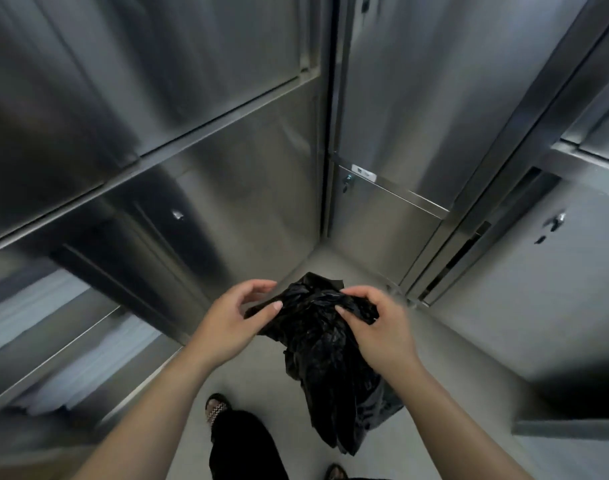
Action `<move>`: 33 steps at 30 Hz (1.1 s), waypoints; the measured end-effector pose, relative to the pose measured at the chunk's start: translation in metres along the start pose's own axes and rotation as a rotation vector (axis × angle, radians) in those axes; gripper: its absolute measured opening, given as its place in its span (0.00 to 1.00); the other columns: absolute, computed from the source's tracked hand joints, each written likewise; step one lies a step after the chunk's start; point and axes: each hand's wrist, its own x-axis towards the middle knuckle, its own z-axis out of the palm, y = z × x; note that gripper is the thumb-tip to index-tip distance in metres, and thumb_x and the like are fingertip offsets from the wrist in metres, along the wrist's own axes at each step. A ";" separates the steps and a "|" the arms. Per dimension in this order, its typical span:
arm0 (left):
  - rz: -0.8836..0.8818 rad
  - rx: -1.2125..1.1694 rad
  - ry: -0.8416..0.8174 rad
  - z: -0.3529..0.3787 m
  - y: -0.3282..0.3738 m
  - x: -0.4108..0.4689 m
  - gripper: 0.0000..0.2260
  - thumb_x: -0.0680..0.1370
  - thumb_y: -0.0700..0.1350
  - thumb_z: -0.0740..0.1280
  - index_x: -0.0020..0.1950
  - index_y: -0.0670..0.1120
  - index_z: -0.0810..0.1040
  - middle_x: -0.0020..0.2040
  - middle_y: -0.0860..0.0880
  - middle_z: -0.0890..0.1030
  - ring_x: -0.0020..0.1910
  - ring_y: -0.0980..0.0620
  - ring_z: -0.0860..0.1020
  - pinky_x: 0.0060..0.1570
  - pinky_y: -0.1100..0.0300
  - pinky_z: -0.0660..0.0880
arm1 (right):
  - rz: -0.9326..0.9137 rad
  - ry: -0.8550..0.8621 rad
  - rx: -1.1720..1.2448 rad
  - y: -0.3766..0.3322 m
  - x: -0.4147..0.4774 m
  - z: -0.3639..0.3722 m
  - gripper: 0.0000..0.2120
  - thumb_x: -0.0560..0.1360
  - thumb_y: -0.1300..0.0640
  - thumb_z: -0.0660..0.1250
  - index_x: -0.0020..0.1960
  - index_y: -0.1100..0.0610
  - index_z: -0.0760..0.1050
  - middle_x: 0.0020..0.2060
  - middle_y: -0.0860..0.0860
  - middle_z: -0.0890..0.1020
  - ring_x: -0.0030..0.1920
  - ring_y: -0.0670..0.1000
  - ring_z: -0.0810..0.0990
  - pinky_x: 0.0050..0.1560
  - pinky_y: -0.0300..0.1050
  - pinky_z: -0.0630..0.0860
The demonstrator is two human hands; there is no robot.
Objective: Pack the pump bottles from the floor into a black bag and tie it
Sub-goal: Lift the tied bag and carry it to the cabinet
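Black bag point(317, 344), silver steel lockers point(227, 140).

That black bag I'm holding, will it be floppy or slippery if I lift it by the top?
Probably floppy: the black bag hangs in crumpled folds below the right hand gripping its bunched top. Its glossy plastic may slip. Weight is unclear; contents are hidden.

Black bag point(317, 358): crumpled plastic, lower centre of frame, hanging down above grey floor point(452, 358).
Right hand point(379, 330): fingers curled over the bag's bunched top, gripping it.
Left hand point(232, 323): left of the bag, fingers curved, thumb tip at the bag's edge.
Steel cabinet doors point(192, 98): left, centre and right; motion-blurred.
Small white label point(363, 172): centre door.
Sandalled foot point(217, 408) and black trouser leg point(244, 445): bottom centre.
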 end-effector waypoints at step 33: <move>-0.589 0.088 0.966 -0.061 -0.129 -0.692 0.14 0.72 0.58 0.68 0.56 0.61 0.73 0.57 0.59 0.77 0.56 0.61 0.75 0.55 0.63 0.70 | -0.542 -0.826 0.105 -0.183 -0.388 0.229 0.10 0.70 0.57 0.73 0.44 0.42 0.78 0.43 0.38 0.81 0.50 0.45 0.79 0.52 0.37 0.71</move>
